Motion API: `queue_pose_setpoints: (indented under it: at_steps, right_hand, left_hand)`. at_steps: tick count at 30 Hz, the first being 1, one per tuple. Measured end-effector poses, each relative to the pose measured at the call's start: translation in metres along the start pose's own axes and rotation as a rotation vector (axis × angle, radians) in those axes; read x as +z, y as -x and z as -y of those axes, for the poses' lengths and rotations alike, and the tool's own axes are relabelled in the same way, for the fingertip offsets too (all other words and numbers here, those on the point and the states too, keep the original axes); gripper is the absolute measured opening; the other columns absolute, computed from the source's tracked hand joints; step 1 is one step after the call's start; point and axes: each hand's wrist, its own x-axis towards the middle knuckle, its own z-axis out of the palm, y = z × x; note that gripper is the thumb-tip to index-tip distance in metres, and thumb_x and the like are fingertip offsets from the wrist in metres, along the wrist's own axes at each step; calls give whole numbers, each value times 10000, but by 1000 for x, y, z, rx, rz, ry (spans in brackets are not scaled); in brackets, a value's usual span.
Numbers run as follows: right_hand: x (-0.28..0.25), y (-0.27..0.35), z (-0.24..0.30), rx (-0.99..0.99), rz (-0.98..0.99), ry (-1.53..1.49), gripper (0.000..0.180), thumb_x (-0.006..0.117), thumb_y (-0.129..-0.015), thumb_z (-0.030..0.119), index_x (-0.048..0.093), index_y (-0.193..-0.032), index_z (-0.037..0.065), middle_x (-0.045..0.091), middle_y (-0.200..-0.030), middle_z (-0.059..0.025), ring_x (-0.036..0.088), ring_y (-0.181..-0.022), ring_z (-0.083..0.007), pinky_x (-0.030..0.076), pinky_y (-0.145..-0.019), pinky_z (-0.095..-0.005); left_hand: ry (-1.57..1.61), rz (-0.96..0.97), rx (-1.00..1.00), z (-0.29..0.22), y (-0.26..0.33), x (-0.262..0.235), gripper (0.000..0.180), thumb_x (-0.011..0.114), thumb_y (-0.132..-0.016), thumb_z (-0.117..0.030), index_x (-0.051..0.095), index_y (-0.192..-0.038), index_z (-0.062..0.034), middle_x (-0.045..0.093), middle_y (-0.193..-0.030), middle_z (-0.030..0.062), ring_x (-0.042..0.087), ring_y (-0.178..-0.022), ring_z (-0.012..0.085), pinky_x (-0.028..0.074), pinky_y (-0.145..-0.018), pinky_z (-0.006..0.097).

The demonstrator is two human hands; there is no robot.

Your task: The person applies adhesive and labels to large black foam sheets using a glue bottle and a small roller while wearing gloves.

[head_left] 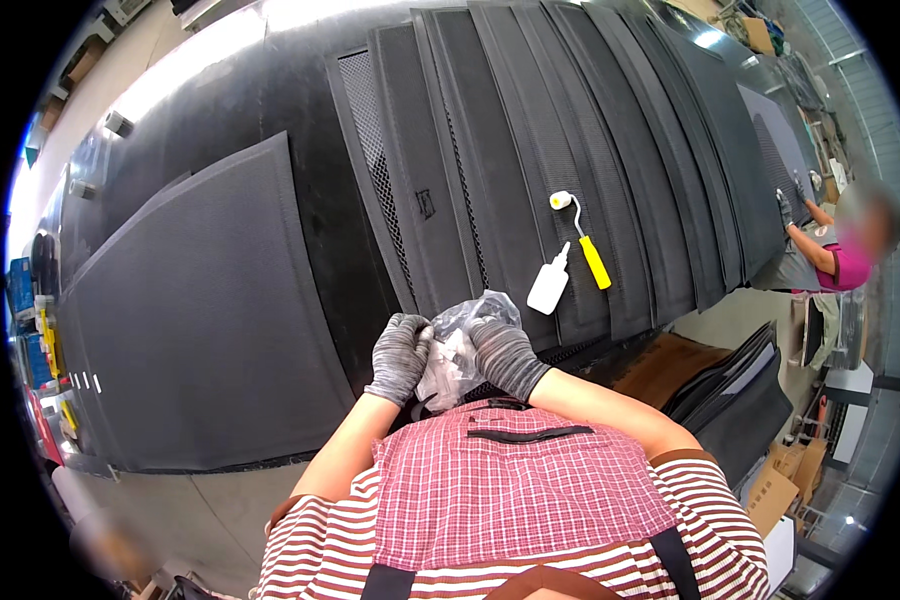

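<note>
Close to my body, a clear plastic bag [453,375] with small white pieces inside is held up between both hands. My left hand [401,357], in a grey striped glove, is closed on the bag's left side. On the other side my right hand [508,354], gloved the same way, grips the bag near its upper rim. Just beyond my right hand a white squeeze bottle [549,284] with a pointed nozzle lies on the black mats. Beside it rests a small roller [592,258] with a yellow handle and a white head.
Overlapping black mats [515,150] cover the table's middle and right. One large black mat [200,320] lies on the left. More sheets [740,390] are stacked low at the right. A co-worker [840,250] stands at the table's far right end; another person [110,535] shows at lower left.
</note>
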Motion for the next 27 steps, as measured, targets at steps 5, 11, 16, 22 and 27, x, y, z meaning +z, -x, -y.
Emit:
queue_pose_setpoints:
  at_steps: [5, 11, 16, 22, 27]
  right_hand:
    - [-38, 5, 12, 68, 73, -113, 244, 688, -795, 229, 693, -985, 75, 683, -989, -114, 651, -942, -263, 510, -843, -359]
    - [-63, 40, -25, 65, -191, -577, 203, 686, -823, 249, 630, -838, 55, 652, -757, -114, 633, -686, -264, 511, -665, -398]
    - [-114, 37, -38, 98, -116, -1315, 107, 673, -871, 66, 583, -912, 26, 594, -778, 8, 571, -703, -55, 481, -611, -228]
    - [-148, 11, -22, 75, -94, -1482, 274, 697, -870, 113, 603, -1105, 8, 651, -872, -26, 603, -730, -58, 494, -637, -200]
    - [-154, -21, -28, 193, -30, -1376, 176, 684, -880, 177, 682, -969, 26, 641, -774, 4, 567, -641, -49, 456, -579, -200]
  left_hand:
    - [-33, 9, 0, -1, -1, 1, 106, 642, -863, -162, 652, -915, -70, 606, -886, 118, 617, -810, 313, 512, -724, 391]
    - [44, -19, 25, 2, -5, -5, 89, 660, -844, -84, 658, -929, -60, 598, -884, 102, 601, -740, 231, 507, -683, 333]
    - [580, 85, 123, -35, -30, -26, 372, 717, -850, -98, 604, -1199, -33, 570, -961, 30, 552, -808, 99, 501, -723, 265]
    - [702, 435, -195, -76, -64, -47, 285, 721, -877, -199, 661, -1083, -12, 659, -883, 11, 572, -809, 75, 491, -711, 246]
    - [920, 247, -262, -67, -74, -36, 199, 699, -891, -201, 688, -960, -14, 654, -804, -10, 558, -748, 64, 469, -680, 239]
